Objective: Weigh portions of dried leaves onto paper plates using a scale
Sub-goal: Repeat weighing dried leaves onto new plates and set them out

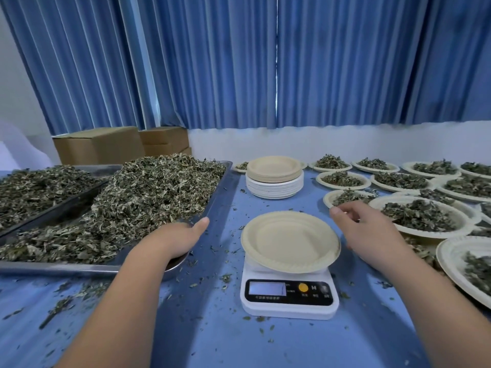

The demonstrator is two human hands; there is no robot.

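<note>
Leaves (148, 192), dried, heaped in a steel tray (218, 192) at desk left; a second tray (53, 216) behind it, also full. Scale (289, 296), white, at centre near edge, display facing the person; reading not legible. Plate (291, 240), empty, seated on the scale, ready for a portion. Left hand (178, 237) rests at the tray's near corner by the heap, palm down; its fingers are hidden, so I cannot tell their spread or contents, probably reaching for leaves. Right hand (372, 229) hovers just right of the plate, fingers loosely curled, holding nothing visible. Spare plates (275, 179) stacked behind the scale. Filled plates (422, 216) ranged at right, portions done. Desk (265, 346) strewn with crumbs.
</note>
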